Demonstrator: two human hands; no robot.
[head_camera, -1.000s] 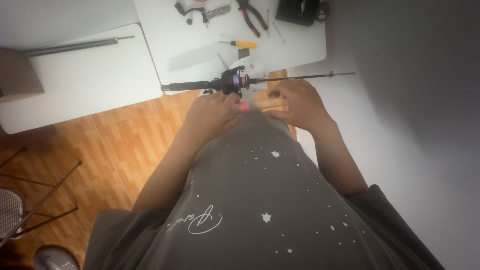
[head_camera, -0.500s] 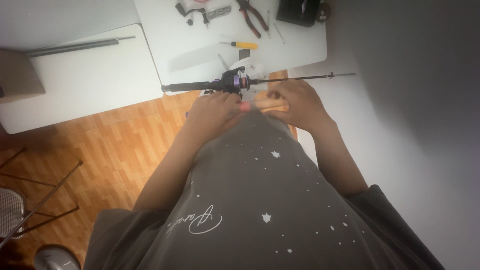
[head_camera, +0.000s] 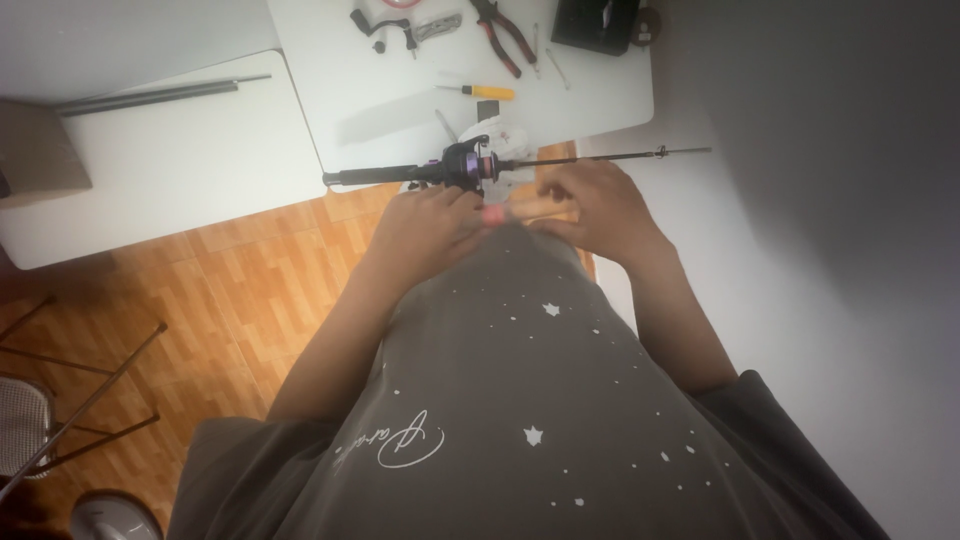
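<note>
White table edge (head_camera: 640, 110), fishing rod (head_camera: 480, 165) overhanging; left hand (head_camera: 430, 225), right hand (head_camera: 595, 205), grips unclear.

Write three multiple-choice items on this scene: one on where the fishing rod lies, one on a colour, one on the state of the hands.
1. Where does the thin black fishing rod with its dark purple reel lie?
A. On the wooden floor
B. Across the near edge of the white table
C. On the metal chair

2. What colour is the handle of the small screwdriver on the table?
A. Yellow
B. Green
C. Blue

3. How are the left hand and right hand placed?
A. Both flat on the floor
B. Spread far apart at the table corners
C. Close together in front of the grey shirt, just below the rod

Answers:
1 B: the rod spans the table's near edge, its tip past the right corner.
2 A: the handle shows yellow against the white top.
3 C: the fingers meet at the shirt front.
</note>
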